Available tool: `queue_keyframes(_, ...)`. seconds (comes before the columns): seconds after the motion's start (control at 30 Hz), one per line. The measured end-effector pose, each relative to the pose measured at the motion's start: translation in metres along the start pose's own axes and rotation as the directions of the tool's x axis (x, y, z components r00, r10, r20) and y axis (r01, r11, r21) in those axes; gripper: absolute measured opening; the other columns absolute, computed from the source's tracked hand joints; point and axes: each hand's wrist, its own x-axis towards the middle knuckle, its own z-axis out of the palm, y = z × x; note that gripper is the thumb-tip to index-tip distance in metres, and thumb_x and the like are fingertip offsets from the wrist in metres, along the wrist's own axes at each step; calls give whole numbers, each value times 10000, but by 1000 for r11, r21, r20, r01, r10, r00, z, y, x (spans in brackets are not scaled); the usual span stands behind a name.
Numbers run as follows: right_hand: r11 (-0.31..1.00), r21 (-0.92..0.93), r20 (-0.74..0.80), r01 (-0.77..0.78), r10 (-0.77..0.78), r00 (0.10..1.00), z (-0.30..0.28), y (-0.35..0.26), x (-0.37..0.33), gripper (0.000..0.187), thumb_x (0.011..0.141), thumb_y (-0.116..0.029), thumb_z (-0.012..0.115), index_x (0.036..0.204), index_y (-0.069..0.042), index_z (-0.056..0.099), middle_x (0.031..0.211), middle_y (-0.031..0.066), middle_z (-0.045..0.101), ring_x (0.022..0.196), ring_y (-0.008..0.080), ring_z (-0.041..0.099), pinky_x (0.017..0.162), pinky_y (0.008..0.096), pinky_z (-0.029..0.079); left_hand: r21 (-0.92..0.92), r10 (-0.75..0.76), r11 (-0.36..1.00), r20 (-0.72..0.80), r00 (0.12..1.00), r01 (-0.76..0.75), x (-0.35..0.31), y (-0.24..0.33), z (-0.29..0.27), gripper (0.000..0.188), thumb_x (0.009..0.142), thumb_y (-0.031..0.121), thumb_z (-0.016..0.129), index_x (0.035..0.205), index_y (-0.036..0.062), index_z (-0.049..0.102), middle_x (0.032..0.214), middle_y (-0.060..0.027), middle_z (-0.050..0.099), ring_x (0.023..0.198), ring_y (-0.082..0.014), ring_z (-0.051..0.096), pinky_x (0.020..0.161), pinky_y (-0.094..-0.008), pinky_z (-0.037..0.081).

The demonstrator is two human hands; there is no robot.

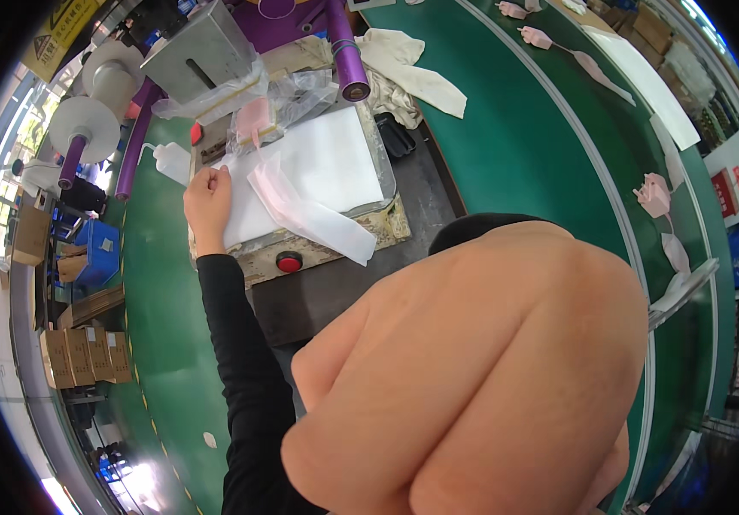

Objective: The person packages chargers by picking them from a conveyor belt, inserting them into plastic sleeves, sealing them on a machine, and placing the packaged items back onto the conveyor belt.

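Right hand [489, 378] looms closest, filling the lower view, so blurred I cannot tell whether it holds anything. Farther off, the left hand [207, 204] is curled, fingertips pinching the left edge of a white sheet [326, 172] on the surface [163, 309]. Beyond it, at the sheet's far edge, lies a clear bag [258, 107] with a pink item inside.

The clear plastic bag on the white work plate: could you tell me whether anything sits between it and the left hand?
Nothing visible does: the left hand rests at the white work plate's left edge, with bare plate up to the clear plastic bag.
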Motion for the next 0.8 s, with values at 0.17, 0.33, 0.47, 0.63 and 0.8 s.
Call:
queue_keyframes(0.17,999,13,20,-32,32,999,-5,1,3,279,814,-110,793,904,28,568,630,-37,541,511,55,449,476,253,369,1,-2,1000,3,1000,2,-1,-1,-3,326,890,334,723,788,33,650,619,-77,535,589,-237,517,598,-384,431)
queue_keyframes(0.33,997,20,37,-75,74,997,-14,3,3,269,813,-112,794,897,24,577,634,-35,548,518,54,459,480,251,375,10,-37,999,-10,999,37,-3,0,-4,310,890,329,728,793,41,666,647,-93,591,597,-261,558,604,-393,454)
queue_keyframes(0.47,996,-20,-9,-90,89,996,-17,-9,1,260,813,-113,794,892,20,585,637,-34,555,524,53,466,483,250,379,28,7,1000,-16,1000,-7,-1,6,-1,298,888,325,728,803,45,670,673,-111,613,626,-305,597,613,-404,464)
queue_keyframes(0.63,993,-77,-56,-86,82,995,-12,-14,-1,250,812,-114,794,886,16,594,640,-32,562,532,52,476,488,248,384,39,-21,999,-5,1000,21,-9,-7,-17,297,882,322,730,800,45,662,675,-97,609,620,-291,581,611,-402,461)
queue_keyframes(0.8,971,-196,-95,-133,116,989,-14,-36,-4,240,811,-116,795,880,12,604,644,-30,570,539,51,486,492,247,390,-39,5,999,38,999,-4,3,13,14,296,882,319,730,798,45,658,671,-97,602,615,-288,573,606,-401,457)
